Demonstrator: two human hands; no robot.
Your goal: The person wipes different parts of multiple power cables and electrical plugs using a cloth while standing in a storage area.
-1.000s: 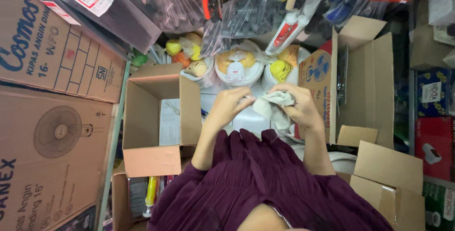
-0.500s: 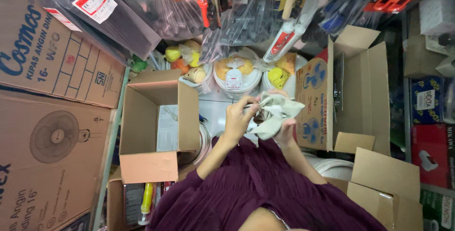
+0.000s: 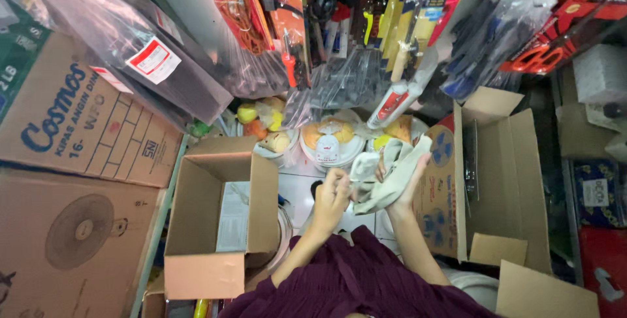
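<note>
Two hands [image 3: 366, 187] on one pale cloth [image 3: 392, 177], two open cartons [image 3: 215, 226] alongside

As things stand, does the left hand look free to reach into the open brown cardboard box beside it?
Probably not at once: the left hand grips the pale crumpled cloth with the right hand. The open brown cardboard box has nothing across its mouth.

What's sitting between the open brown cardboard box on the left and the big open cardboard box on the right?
In the head view, both hands: left hand and right hand hold a pale crumpled cloth between left box and right box.
</note>
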